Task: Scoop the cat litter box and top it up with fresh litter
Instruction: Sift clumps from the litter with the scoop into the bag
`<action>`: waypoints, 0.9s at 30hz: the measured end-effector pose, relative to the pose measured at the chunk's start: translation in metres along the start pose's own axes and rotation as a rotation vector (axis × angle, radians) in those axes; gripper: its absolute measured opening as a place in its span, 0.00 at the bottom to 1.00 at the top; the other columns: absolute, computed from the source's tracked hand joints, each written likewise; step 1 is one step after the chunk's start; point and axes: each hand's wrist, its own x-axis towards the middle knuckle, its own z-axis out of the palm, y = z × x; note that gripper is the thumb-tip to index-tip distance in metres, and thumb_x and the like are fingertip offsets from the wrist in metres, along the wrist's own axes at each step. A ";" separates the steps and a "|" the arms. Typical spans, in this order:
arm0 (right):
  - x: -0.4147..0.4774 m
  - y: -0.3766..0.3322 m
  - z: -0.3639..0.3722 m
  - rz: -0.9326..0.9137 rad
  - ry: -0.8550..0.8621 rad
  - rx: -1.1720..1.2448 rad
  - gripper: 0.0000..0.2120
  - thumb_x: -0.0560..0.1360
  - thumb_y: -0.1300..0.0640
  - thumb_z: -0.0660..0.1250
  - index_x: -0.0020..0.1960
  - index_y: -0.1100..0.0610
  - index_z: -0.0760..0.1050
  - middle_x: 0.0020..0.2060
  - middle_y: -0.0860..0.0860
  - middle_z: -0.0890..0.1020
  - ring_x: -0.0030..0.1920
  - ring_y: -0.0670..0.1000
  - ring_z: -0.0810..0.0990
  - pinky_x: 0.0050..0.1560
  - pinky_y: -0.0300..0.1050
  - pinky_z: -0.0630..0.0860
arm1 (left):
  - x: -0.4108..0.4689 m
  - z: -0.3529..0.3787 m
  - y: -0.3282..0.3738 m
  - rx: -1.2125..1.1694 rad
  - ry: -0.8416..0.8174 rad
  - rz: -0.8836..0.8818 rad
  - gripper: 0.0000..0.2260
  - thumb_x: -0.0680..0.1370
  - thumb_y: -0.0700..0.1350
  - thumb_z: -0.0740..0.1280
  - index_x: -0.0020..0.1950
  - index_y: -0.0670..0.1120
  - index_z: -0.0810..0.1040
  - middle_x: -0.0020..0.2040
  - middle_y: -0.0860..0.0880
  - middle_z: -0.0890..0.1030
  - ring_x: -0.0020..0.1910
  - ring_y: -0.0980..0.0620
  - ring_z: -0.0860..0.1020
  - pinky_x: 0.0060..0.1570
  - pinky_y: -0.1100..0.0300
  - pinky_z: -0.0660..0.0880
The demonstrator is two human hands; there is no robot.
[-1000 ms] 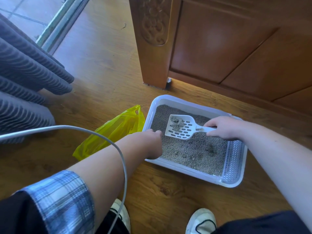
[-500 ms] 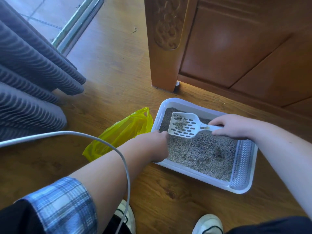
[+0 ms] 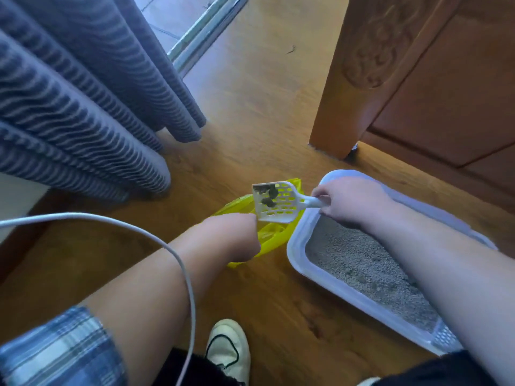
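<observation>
1. Right hand [image 3: 351, 201] grips scoop [image 3: 278, 204] by its handle; dark clumps [image 3: 269, 195] lie in it, above bag [image 3: 274, 236].
2. Left hand [image 3: 234, 235] holds bag, just beside box [image 3: 296, 246].
3. Litter [image 3: 362, 260] fills box.

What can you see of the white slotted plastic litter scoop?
The white slotted plastic litter scoop is in the air, clear of the white litter tray, its blade pointing left above the yellow plastic bag. The right hand grips its short handle. Dark clumps lie on the blade's far left part.
</observation>
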 end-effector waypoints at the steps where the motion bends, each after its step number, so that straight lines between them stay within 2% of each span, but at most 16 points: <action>1: 0.005 -0.013 0.003 -0.021 0.036 -0.035 0.07 0.76 0.50 0.65 0.54 0.43 0.77 0.47 0.44 0.82 0.50 0.52 0.81 0.35 0.42 0.71 | -0.002 0.002 -0.008 -0.009 -0.012 -0.019 0.20 0.79 0.51 0.60 0.71 0.50 0.68 0.65 0.49 0.77 0.62 0.45 0.77 0.55 0.52 0.74; 3: 0.014 -0.030 0.007 -0.063 0.126 -0.107 0.08 0.76 0.56 0.65 0.51 0.44 0.76 0.44 0.46 0.81 0.47 0.54 0.82 0.33 0.43 0.67 | -0.005 0.007 -0.022 -0.027 -0.018 -0.046 0.19 0.79 0.52 0.60 0.69 0.50 0.70 0.64 0.50 0.78 0.61 0.45 0.77 0.58 0.51 0.75; 8: 0.028 -0.051 0.010 -0.102 0.221 -0.218 0.11 0.73 0.62 0.63 0.46 0.45 0.74 0.39 0.48 0.76 0.45 0.55 0.81 0.41 0.47 0.62 | -0.014 0.010 -0.040 -0.074 0.003 -0.062 0.18 0.80 0.51 0.60 0.69 0.50 0.70 0.64 0.49 0.77 0.61 0.45 0.77 0.55 0.52 0.75; 12: 0.036 -0.049 0.010 -0.094 0.180 -0.253 0.12 0.72 0.62 0.62 0.47 0.46 0.75 0.40 0.46 0.79 0.47 0.53 0.82 0.41 0.47 0.60 | -0.012 0.005 -0.042 -0.088 0.021 -0.078 0.19 0.80 0.51 0.59 0.70 0.50 0.69 0.65 0.50 0.77 0.62 0.44 0.77 0.55 0.51 0.74; 16: 0.034 -0.034 0.009 -0.105 0.168 -0.175 0.10 0.72 0.60 0.65 0.47 0.45 0.75 0.39 0.46 0.79 0.45 0.53 0.82 0.42 0.47 0.63 | -0.004 -0.002 -0.028 -0.056 0.021 -0.048 0.19 0.80 0.50 0.58 0.72 0.51 0.68 0.66 0.50 0.76 0.62 0.45 0.76 0.56 0.50 0.74; 21: 0.017 -0.016 0.014 -0.105 0.243 -0.205 0.07 0.72 0.59 0.66 0.46 0.47 0.75 0.36 0.48 0.75 0.41 0.53 0.80 0.36 0.45 0.66 | 0.009 -0.011 0.000 -0.021 0.017 0.016 0.20 0.80 0.49 0.58 0.73 0.51 0.67 0.64 0.51 0.77 0.62 0.45 0.76 0.56 0.51 0.74; 25: 0.006 -0.017 0.022 -0.105 0.292 -0.174 0.11 0.73 0.61 0.66 0.49 0.45 0.75 0.37 0.47 0.75 0.42 0.54 0.79 0.42 0.48 0.69 | 0.018 -0.010 0.014 -0.003 -0.002 0.044 0.20 0.80 0.50 0.59 0.72 0.50 0.68 0.67 0.50 0.75 0.63 0.45 0.75 0.57 0.51 0.73; 27: 0.005 -0.021 0.021 -0.115 0.287 -0.167 0.12 0.74 0.61 0.64 0.52 0.45 0.76 0.39 0.47 0.76 0.45 0.55 0.79 0.40 0.48 0.65 | 0.020 -0.008 0.016 0.010 -0.024 0.045 0.20 0.80 0.51 0.59 0.71 0.50 0.69 0.67 0.50 0.75 0.64 0.45 0.75 0.58 0.50 0.74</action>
